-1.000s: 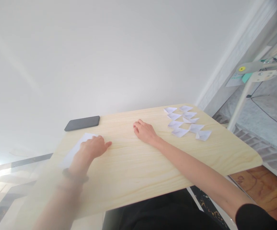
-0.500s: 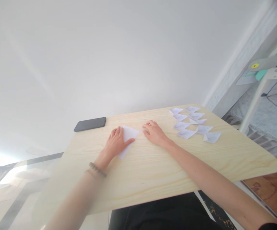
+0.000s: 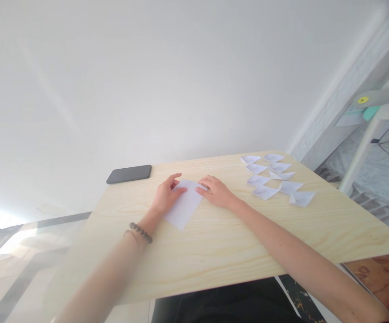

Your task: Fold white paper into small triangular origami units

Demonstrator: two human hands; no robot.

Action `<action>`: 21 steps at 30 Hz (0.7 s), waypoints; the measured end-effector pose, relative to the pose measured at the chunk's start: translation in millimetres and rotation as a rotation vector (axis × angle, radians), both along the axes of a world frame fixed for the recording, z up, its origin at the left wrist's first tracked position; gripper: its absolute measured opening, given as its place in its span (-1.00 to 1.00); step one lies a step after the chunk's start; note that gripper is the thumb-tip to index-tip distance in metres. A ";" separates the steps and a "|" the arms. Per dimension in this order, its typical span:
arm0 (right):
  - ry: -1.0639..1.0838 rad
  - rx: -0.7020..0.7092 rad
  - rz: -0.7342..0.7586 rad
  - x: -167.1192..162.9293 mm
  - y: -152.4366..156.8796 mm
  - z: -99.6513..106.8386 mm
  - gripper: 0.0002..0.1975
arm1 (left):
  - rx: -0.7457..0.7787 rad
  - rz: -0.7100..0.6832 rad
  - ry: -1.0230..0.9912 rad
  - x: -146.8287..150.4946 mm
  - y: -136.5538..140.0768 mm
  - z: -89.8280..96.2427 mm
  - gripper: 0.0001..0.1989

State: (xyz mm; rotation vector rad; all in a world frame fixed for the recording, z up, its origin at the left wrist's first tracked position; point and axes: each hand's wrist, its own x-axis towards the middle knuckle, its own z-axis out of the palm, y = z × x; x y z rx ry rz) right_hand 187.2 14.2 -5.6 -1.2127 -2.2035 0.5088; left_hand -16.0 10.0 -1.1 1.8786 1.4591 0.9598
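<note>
While the white paper (image 3: 184, 208) lies between the two hands, both are on it, and everything here hangs on how its length runs: roughly from one o'clock at the far end down to seven at the near end, taking twelve as straight away from the person. At its nine-to-ten o'clock side, here's the left hand (image 3: 166, 196), thumb laid over the edge, index finger lifted clear and pointing towards one, the others curled near the far left corner; whether they press from underneath is hidden, so that grip can't be called. Over at two o'clock, the right hand (image 3: 215, 190) has the far corner, thumb and fingers drawn close together with paper between them, no wide gap showing. Neither hand is nearer, then; both touch, the left along the side, the right up at the corner, and the near end points back at the person, free of fingers. Out beyond the right hand, towards two o'clock, folded white pieces (image 3: 265, 193) sit in loose rows on the pale wooden table (image 3: 214, 251); off at ten, well apart from the paper, rests a dark phone-like slab (image 3: 129, 174).
</note>
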 end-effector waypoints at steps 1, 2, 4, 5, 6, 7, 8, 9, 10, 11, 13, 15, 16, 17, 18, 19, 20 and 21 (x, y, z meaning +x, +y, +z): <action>0.070 -0.052 0.019 0.3 0.5 -0.1 -0.70 | -0.005 0.005 -0.051 1.2 -1.0 1.4 -0.51; 0.149 -0.106 0.024 0.7 1.4 -0.4 -0.71 | -0.015 0.013 -0.096 2.6 -2.1 3.0 -0.55; 0.310 -0.199 -0.003 2.0 4.0 -1.9 -0.72 | -0.057 0.021 -0.166 5.4 -4.5 6.0 -0.60; 0.381 -0.235 -0.022 2.5 5.4 -2.9 -0.71 | -0.085 0.022 -0.193 6.6 -5.5 7.2 -0.60; 0.447 -0.265 -0.041 2.8 6.7 -3.9 -0.70 | -0.113 0.024 -0.216 7.6 -6.2 8.2 -0.59; 0.503 -0.294 -0.054 2.7 7.7 -4.9 -0.69 | -0.138 0.027 -0.240 8.4 -6.8 8.7 -0.58; 0.548 -0.323 -0.062 2.3 8.3 -5.6 -0.67 | -0.158 0.031 -0.262 8.9 -7.1 8.9 -0.58; 0.587 -0.349 -0.071 1.5 8.5 -5.8 -0.66 | -0.173 0.039 -0.281 9.2 -7.2 8.7 -0.57; 0.618 -0.370 -0.084 0.5 8.2 -5.6 -0.65 | -0.183 0.049 -0.299 9.3 -7.2 8.3 -0.56; 0.644 -0.386 -0.100 -0.6 7.5 -4.7 -0.64 | -0.189 0.060 -0.317 9.3 -7.0 7.5 -0.56; 0.687 -0.417 -0.112 -2.7 4.9 -1.1 -0.62 | -0.198 0.084 -0.359 9.1 -6.3 5.7 -0.56; 0.711 -0.465 -0.065 -3.9 1.7 3.5 -0.61 | -0.201 0.118 -0.423 8.7 -5.2 3.6 -0.56; 0.701 -0.499 -0.022 -4.1 0.1 5.5 -0.61 | -0.198 0.140 -0.455 8.5 -4.6 2.7 -0.55; 0.670 -0.526 0.019 -4.1 -1.2 7.1 -0.61 | -0.196 0.159 -0.485 8.3 -4.0 1.9 -0.54; 0.627 -0.533 0.046 -4.0 -2.2 7.9 -0.62 | -0.195 0.168 -0.513 8.1 -3.5 1.4 -0.54; 0.587 -0.529 0.058 -3.8 -2.7 7.9 -0.63 | -0.200 0.163 -0.539 7.8 -3.2 1.2 -0.53; 0.558 -0.513 0.052 -3.6 -2.8 7.1 -0.65 | -0.214 0.136 -0.563 7.6 -3.1 1.3 -0.52; 0.544 -0.492 0.030 -3.5 -2.4 5.7 -0.66 | -0.240 0.089 -0.581 7.3 -3.2 1.7 -0.51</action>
